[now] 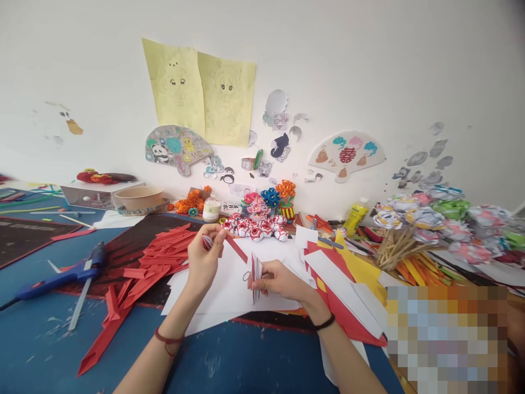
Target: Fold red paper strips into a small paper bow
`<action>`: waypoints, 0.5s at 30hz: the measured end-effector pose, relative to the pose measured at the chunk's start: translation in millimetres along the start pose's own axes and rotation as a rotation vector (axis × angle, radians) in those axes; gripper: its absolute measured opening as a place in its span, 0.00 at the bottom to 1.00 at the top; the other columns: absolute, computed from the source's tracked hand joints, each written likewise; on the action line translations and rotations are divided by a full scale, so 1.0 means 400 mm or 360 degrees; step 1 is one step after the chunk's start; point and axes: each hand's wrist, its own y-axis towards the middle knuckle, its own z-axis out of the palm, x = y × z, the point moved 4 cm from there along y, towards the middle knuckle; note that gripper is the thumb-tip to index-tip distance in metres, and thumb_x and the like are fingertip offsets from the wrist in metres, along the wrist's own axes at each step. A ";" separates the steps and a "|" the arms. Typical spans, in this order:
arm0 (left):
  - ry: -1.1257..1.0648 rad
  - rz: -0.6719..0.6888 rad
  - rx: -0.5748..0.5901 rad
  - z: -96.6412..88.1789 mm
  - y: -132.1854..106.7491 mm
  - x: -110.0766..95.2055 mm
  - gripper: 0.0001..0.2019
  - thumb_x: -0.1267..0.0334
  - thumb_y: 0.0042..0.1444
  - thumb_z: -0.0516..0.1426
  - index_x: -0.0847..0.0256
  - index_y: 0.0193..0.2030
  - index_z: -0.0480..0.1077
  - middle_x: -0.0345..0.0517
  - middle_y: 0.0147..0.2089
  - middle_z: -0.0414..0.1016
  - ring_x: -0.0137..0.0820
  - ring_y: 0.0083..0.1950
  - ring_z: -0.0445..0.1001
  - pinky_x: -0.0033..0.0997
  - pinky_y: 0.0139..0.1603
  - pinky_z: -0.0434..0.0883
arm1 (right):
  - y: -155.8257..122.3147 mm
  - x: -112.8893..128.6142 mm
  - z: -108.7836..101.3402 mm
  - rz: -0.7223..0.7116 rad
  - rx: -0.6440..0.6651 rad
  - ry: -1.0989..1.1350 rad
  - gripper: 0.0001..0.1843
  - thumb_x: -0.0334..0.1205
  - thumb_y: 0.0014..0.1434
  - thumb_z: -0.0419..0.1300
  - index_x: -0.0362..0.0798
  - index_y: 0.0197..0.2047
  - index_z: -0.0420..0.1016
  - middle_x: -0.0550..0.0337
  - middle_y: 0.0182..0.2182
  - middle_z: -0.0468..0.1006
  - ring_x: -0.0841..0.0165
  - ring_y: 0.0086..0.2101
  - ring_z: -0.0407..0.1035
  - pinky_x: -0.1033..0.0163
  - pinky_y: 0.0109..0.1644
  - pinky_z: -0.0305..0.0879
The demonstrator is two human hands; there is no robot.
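Left hand (204,261), near centre frame, pinches red strip (237,249); right hand (281,280), just below centre, fingers closed on folded paper (256,271) — slackened pinch could let strip slip, folds splay.

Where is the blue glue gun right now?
In the head view, the blue glue gun lies at the left, with the pile of red paper strips between it and the left hand.

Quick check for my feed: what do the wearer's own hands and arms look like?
The left hand is bare, with a thin, dark red cord bracelet above the wrist. The right hand is bare too, with a plain black band. No sleeves show.
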 end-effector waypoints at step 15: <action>-0.0073 -0.0085 0.0413 0.046 -0.026 0.001 0.08 0.59 0.60 0.56 0.61 0.37 0.65 0.41 0.29 0.72 0.22 0.23 0.62 0.22 0.22 0.59 | 0.002 0.013 0.009 -0.0102 0.0028 -0.0141 0.16 0.50 0.52 0.66 0.44 0.32 0.77 0.62 0.25 0.75 0.71 0.25 0.66 0.66 0.31 0.62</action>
